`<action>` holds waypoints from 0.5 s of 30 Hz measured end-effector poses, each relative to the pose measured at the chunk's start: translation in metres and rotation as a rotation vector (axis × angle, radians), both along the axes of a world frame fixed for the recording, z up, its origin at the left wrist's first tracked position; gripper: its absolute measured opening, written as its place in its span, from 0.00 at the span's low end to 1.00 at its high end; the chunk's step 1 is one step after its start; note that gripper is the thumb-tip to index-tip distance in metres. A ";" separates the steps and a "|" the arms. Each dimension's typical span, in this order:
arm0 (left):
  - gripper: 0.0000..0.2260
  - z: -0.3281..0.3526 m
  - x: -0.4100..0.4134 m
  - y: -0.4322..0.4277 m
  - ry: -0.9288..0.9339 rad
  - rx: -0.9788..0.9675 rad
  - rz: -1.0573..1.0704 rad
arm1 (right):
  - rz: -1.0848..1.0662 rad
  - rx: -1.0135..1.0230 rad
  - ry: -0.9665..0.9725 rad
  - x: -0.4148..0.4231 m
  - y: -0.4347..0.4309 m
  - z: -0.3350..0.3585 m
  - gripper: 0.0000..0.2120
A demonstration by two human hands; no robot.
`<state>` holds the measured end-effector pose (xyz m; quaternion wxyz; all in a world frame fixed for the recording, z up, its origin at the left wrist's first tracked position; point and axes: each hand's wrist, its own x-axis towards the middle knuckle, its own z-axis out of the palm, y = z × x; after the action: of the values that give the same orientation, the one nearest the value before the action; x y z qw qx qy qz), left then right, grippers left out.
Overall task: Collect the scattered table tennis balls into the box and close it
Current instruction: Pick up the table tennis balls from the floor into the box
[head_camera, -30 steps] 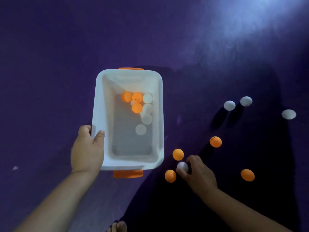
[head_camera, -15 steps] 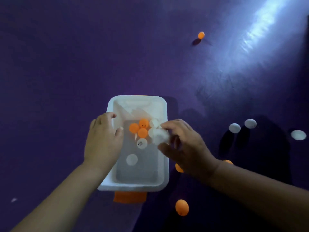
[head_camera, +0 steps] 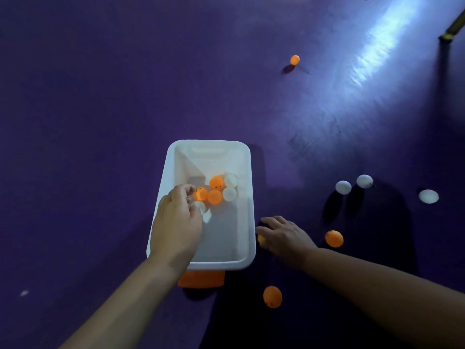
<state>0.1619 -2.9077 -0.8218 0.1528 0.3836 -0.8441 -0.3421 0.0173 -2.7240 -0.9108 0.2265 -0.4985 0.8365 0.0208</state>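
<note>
Curling left hand fingers on white ball (inside box); right hand fingers spread over orange ball.

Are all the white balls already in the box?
No, three white balls lie on the purple floor to the right of the box.

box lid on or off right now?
Off. The white box is open-topped, with orange and white balls visible inside. No lid is in view.
</note>
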 end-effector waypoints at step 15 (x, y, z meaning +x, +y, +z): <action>0.14 -0.004 0.021 0.016 -0.030 0.088 -0.050 | -0.016 -0.942 0.007 0.008 -0.037 0.099 0.21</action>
<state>0.1834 -2.8921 -0.8259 0.1145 0.3738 -0.8398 -0.3768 0.0251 -2.7609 -0.8120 -0.0273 -0.5406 0.7593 -0.3611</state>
